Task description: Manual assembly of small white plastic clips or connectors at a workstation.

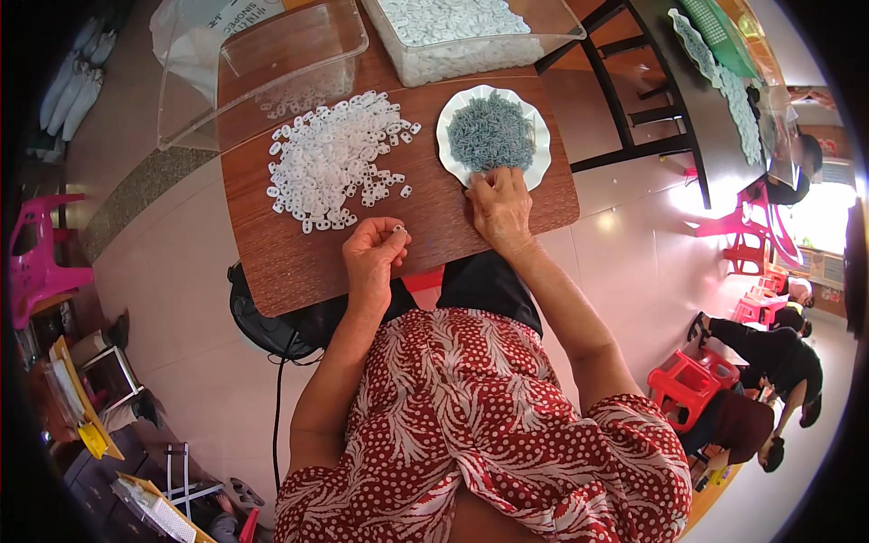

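Observation:
Near the table's front edge, my left hand point(373, 258) pinches a small white plastic piece point(399, 230) between thumb and fingertips. My right hand point(501, 208) reaches to the near rim of a white scalloped plate point(541, 140), its fingers bent together at the edge of a heap of small grey-blue pins point(491, 131). Whatever its fingertips hold is hidden. Left of the plate lies a loose pile of small white plastic pieces with holes point(330, 158), a few of them scattered toward the plate.
All this rests on a brown wooden table point(425, 204). Behind stand a clear bin full of white pieces point(453, 59) and a tilted clear tray point(290, 81). A dark table point(665, 54) is at the far right. Red stools point(683, 385) and people are on the right.

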`<state>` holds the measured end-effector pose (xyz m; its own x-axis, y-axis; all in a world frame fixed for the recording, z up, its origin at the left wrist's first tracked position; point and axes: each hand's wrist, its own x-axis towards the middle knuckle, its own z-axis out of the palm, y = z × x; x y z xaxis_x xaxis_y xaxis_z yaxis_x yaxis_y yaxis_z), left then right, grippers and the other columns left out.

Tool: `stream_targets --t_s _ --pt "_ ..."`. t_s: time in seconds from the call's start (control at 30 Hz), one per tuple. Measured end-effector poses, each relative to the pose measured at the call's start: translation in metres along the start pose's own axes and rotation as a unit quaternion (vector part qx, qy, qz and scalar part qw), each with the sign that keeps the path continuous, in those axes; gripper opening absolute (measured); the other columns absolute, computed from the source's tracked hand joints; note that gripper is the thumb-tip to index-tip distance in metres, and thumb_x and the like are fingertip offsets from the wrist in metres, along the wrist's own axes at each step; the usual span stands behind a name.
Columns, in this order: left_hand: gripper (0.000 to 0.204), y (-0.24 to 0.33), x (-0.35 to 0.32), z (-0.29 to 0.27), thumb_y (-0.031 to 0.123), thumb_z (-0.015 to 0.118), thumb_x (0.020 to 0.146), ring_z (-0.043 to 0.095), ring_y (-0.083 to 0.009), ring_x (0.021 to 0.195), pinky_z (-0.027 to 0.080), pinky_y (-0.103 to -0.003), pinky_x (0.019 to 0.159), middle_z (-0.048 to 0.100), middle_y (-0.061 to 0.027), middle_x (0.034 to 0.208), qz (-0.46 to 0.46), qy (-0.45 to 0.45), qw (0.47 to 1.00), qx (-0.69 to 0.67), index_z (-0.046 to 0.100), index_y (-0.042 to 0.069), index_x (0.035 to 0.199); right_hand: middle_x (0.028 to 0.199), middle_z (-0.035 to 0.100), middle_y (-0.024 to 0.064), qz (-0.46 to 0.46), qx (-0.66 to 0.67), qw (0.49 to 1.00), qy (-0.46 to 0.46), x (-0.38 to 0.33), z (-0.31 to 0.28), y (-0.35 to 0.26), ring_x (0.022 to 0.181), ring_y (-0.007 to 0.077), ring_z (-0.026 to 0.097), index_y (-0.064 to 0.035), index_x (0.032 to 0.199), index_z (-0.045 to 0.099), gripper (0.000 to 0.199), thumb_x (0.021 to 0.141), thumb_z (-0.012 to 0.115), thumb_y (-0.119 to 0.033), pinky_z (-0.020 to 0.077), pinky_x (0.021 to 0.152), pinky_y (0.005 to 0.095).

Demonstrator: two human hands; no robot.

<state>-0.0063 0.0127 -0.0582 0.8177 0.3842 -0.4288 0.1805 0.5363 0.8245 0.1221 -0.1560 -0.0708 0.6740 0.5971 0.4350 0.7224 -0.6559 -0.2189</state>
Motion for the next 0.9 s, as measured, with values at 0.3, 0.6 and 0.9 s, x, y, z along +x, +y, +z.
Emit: stream_targets --t_s 0.3,0.6,0.9 --pt "0.006 0.000 -0.001 -0.002 0.005 0.062 0.082 0.050 -0.0067 0.057 0.040 -0.019 0.052 0.061 -0.0039 0.074 0.004 0.001 1.000 0.006 0.060 0.001 0.087 0.079 0.049 0.0087 -0.043 -0.026 0.999 0.005 0.002 0.006 0.000 0.073 0.0267 0.048 -0.0045 0.078 0.059 0.013 0.069 0.067 -0.009 0.0413 0.061 0.0362" --pt "0.006 -0.002 -0.002 -0.003 0.004 0.062 0.082 0.051 -0.0068 0.058 0.040 -0.019 0.052 0.061 -0.0038 0.074 0.009 0.001 1.000 0.005 0.060 0.001 0.087 0.076 0.045 0.0129 -0.094 -0.052 0.994 -0.015 0.007 0.008 -0.001 0.074 0.0290 0.046 -0.0039 0.070 0.051 0.012 0.063 0.059 -0.006 0.0401 0.063 0.0381" --pt "0.008 0.001 0.000 -0.004 0.004 0.062 0.082 0.053 -0.0091 0.058 0.042 -0.020 0.053 0.062 -0.0063 0.075 -0.012 -0.009 1.000 -0.025 0.060 0.000 0.089 0.073 0.053 0.0095 0.041 0.067 0.996 0.031 0.006 0.002 -0.002 0.072 0.0283 0.052 -0.0027 0.074 0.058 0.008 0.072 0.066 -0.003 0.0443 0.061 0.0372"
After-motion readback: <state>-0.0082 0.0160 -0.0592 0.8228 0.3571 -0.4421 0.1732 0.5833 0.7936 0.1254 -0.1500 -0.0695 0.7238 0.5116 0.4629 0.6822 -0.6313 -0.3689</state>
